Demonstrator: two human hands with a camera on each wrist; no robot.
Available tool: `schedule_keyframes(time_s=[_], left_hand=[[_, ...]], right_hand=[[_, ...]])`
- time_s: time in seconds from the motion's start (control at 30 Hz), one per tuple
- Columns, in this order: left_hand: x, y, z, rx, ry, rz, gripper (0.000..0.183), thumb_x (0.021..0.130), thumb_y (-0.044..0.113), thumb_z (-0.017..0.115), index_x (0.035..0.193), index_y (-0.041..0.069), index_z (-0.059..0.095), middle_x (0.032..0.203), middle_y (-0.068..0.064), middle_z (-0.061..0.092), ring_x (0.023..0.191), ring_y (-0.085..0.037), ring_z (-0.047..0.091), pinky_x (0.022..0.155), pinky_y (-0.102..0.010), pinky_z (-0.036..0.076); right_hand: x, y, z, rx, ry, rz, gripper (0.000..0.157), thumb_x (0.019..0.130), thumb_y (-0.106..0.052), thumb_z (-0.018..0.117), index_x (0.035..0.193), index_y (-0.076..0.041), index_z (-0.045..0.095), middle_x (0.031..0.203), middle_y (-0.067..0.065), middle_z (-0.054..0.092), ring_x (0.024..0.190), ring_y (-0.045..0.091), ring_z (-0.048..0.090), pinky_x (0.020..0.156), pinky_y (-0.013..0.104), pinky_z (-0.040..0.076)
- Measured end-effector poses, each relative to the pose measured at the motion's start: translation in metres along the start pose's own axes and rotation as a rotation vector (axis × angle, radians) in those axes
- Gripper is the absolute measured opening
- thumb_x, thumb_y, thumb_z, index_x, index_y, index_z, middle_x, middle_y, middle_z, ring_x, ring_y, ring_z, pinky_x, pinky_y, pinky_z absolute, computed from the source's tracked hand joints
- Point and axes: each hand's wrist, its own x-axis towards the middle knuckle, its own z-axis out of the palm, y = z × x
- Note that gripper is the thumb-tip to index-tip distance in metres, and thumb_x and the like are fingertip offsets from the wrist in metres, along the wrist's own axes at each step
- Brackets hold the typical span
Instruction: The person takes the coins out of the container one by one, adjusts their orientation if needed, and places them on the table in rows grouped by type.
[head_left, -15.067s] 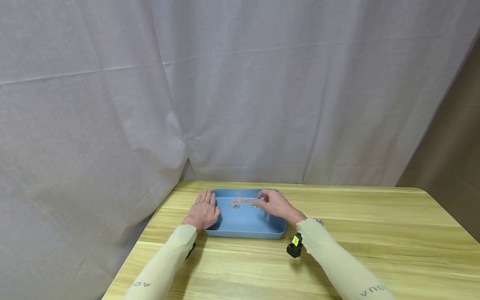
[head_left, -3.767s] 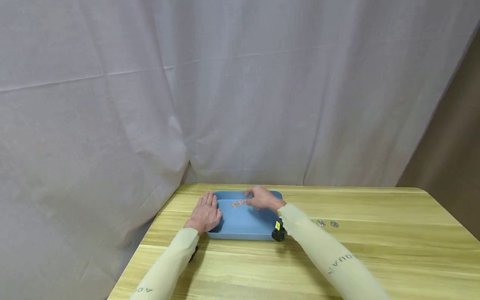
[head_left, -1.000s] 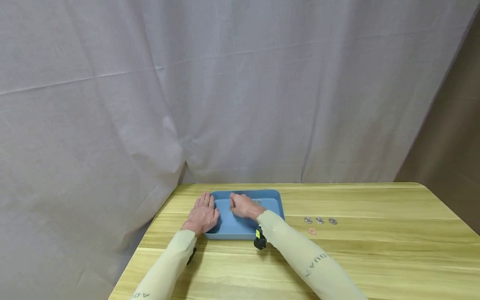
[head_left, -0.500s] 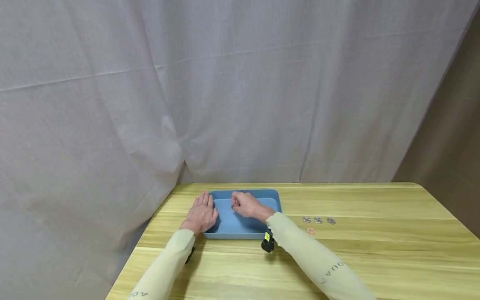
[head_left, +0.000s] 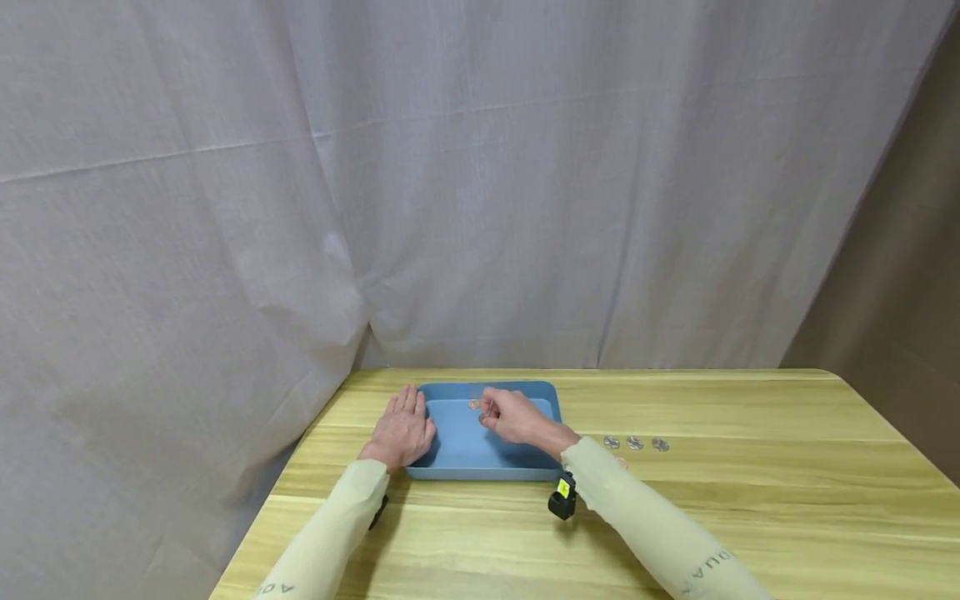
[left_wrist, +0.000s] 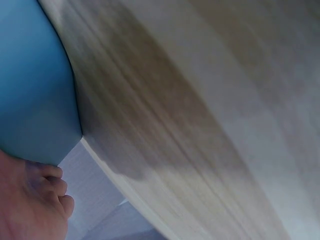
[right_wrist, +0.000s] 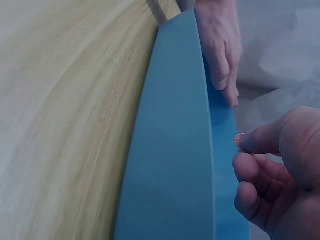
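My right hand [head_left: 513, 415] is over the blue tray [head_left: 480, 472], pinching a copper-coloured coin [right_wrist: 238, 140] between thumb and fingertip, as the right wrist view shows. Another copper-coloured coin [head_left: 474, 404] lies on the tray floor near the back wall, just left of those fingertips. Part of the tray floor behind the right hand is hidden. My left hand [head_left: 400, 427] rests along the tray's left rim with its fingers straight. In the left wrist view, the fingers [left_wrist: 57, 187] show past the tray's corner.
Three silver-coloured coins [head_left: 634, 442] lie in a row on the wooden table [head_left: 750, 500], right of the tray. Nearer me, a copper-coloured coin [head_left: 621, 462] is partly covered by my right sleeve. A grey curtain [head_left: 480, 208] hangs behind the table.
Over the last second my right hand has moved right across the tray, uncovering a copper-coloured coin. Compared with earlier, fewer coins lie in the tray and more lie on the table. The left hand has stayed.
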Motion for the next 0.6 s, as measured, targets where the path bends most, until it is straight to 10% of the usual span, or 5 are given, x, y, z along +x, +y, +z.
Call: schedule_keyframes(time_s=[0.6], left_hand=[[0.0,0.001,-0.001,0.005,0.014,0.012,0.061,0.103,0.033,0.03,0.15,-0.005,0.032,0.16,-0.023,0.026,0.15,-0.036,0.023,0.123,-0.048,0.023]], right_hand=[[-0.047,0.004,-0.038,0.145,0.056,0.033,0.011,0.094,-0.013,0.065,0.092,-0.011,0.054,0.08,0.004,0.059,0.051,0.019,0.058,0.049,0.031,0.053]])
